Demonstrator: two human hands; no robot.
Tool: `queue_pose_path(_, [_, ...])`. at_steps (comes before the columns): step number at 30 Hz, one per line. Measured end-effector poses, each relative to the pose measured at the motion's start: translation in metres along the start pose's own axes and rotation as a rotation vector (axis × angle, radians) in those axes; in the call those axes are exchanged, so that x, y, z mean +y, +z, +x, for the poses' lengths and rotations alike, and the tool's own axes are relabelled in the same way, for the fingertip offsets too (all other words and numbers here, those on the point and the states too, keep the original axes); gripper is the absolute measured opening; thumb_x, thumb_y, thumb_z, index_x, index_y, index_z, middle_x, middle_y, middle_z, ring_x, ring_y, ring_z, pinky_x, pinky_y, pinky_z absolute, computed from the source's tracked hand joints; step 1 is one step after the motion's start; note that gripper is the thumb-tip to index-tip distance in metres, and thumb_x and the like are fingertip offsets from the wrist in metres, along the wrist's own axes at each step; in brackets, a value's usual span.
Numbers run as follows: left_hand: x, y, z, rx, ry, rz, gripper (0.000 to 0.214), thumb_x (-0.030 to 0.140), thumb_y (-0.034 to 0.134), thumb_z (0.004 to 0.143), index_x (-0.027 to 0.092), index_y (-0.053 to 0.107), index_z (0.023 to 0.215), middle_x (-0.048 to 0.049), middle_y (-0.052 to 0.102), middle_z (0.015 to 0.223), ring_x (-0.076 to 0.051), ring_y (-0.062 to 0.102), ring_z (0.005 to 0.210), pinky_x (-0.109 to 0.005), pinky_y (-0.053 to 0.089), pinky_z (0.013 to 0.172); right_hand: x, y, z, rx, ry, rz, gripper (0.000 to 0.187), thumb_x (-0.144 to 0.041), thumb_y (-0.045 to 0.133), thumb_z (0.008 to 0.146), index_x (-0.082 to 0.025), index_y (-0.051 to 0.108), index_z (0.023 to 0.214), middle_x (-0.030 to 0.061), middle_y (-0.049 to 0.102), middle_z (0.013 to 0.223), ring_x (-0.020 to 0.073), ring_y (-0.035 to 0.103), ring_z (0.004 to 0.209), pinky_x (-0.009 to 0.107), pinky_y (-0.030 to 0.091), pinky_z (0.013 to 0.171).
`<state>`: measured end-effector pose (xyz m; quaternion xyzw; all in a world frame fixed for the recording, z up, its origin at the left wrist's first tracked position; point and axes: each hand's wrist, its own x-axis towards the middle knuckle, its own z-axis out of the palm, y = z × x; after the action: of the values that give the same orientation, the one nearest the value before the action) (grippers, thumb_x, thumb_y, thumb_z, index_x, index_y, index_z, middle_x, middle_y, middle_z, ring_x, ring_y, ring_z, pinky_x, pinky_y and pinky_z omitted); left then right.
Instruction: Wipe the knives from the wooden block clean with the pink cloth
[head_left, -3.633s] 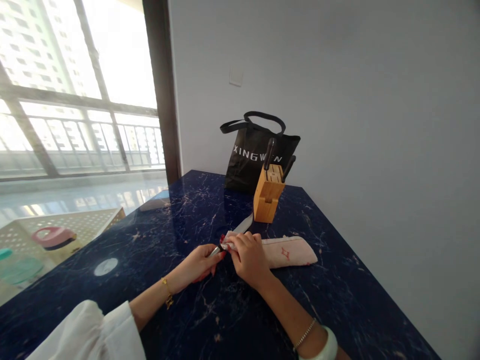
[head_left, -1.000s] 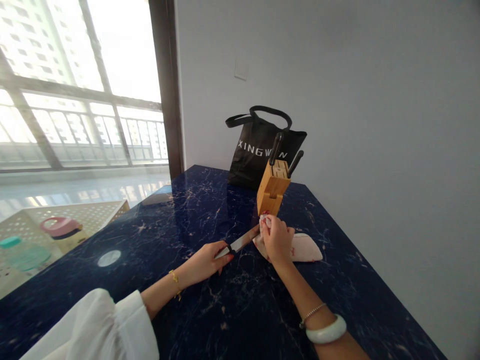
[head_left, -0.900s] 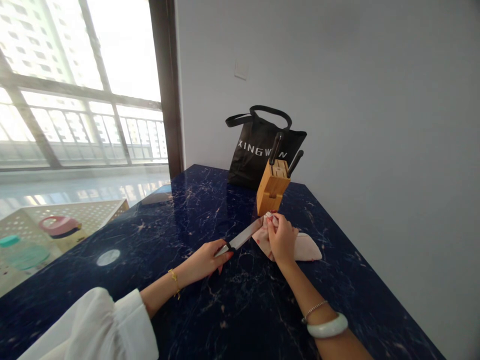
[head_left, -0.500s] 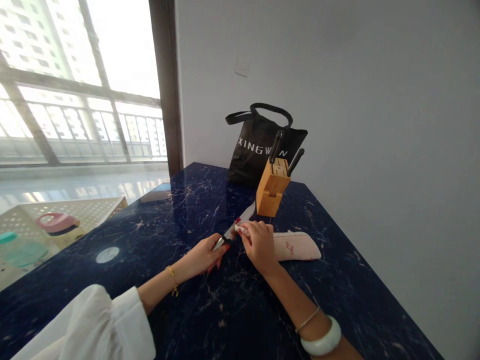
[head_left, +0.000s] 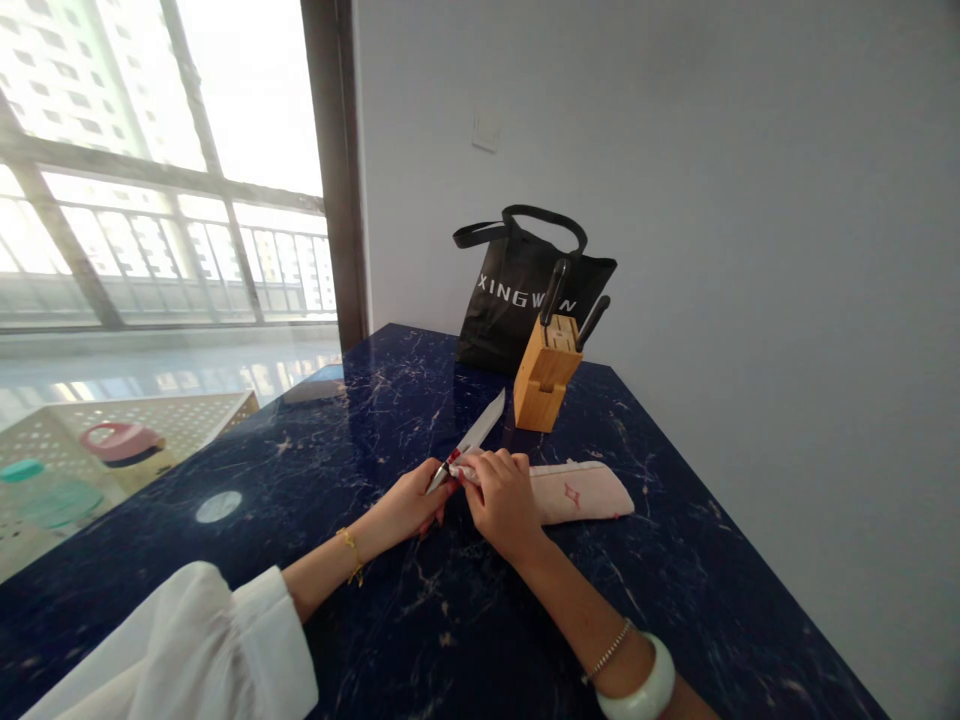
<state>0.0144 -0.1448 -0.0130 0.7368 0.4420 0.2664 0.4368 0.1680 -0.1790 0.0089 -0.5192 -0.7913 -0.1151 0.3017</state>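
My left hand [head_left: 417, 497] is closed around the handle of a kitchen knife [head_left: 482, 424], whose blade points away and to the right. A pale pink cloth [head_left: 581, 492] with a darker pink mark is gripped in my right hand [head_left: 504, 500]. One end of the cloth is pinched over the blade close to the handle; the rest trails to the right across the tabletop. Just beyond the knife tip stands a wooden knife block [head_left: 545, 385] with two black-handled pieces in it. My right fingertips partly hide the base of the blade.
Behind the block, a black tote bag [head_left: 499, 315] leans by the wall. The dark blue marble-patterned table [head_left: 442, 620] carries a round whitish disc [head_left: 218, 507] at left. Beyond its left edge is a perforated cream basket [head_left: 202, 420] with a pink-lidded bottle [head_left: 124, 445] and a teal-capped bottle [head_left: 49, 495].
My right hand and the cloth have slid down the blade towards the handle, to the left and nearer me. More of the blade's tip end shows. The left hand keeps its hold.
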Motion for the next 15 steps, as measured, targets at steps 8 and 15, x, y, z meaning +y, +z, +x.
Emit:
queue_pose_path(8, [-0.001, 0.0, 0.0, -0.043, 0.021, 0.005, 0.032, 0.051, 0.039, 0.078, 0.019, 0.042, 0.081, 0.0049, 0.054, 0.053, -0.007, 0.041, 0.034, -0.017, 0.033, 0.033, 0.007, 0.003, 0.001, 0.044, 0.027, -0.025, 0.017, -0.025, 0.042, 0.086, -0.02, 0.054, 0.098, 0.0046, 0.06, 0.09, 0.0179, 0.046, 0.082, 0.032, 0.025, 0.071])
queue_pose_path(15, [0.003, -0.005, -0.003, -0.147, 0.009, 0.048, 0.031, 0.05, 0.038, 0.079, 0.019, 0.044, 0.083, 0.0042, 0.055, 0.054, -0.008, 0.042, 0.036, -0.017, 0.03, 0.033, 0.037, 0.008, 0.002, 0.212, 0.244, -0.054, 0.015, -0.025, 0.044, 0.085, -0.02, 0.053, 0.096, 0.0031, 0.06, 0.09, 0.0175, 0.048, 0.083, 0.03, 0.025, 0.073])
